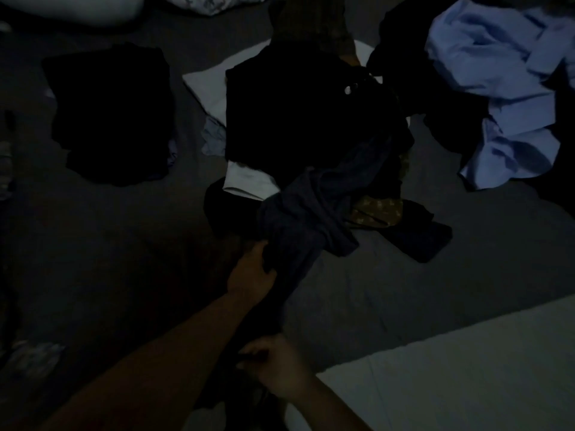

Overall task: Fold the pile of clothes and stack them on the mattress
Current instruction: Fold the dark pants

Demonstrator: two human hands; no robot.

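Covering the surface: a dark grey sheet on the mattress (389, 293) fills most of the view; it is wrinkled in low folds toward the lower right.
Room: very dim; a pale floor (466, 368) shows past the mattress edge at the lower right, and pale pillows (71, 9) lie at the top left.
Garment in hand: a dark blue-grey garment (305, 219), bunched and twisted into a rope-like length.
Long axis: it runs from the near edge by the hands up and slightly right into the central pile, its far end buried there.
Look: soft, creased fabric, with a loose fold flopping out to the right near its middle; colour is hard to judge in this light.
Left hand: the left hand (252, 275) grips the garment partway along, fingers curled round the cloth.
Right hand: the right hand (277, 365) pinches the near end, fingers curled on the dark cloth.
Central pile: a heap of dark clothes (298, 116) lies over something white, with a brown patterned piece (376, 209) at its right side.
Folded stack: a flat black stack (112, 113) sits well apart to the left.
Other clothes: a crumpled light blue shirt (497, 88) lies at the upper right.
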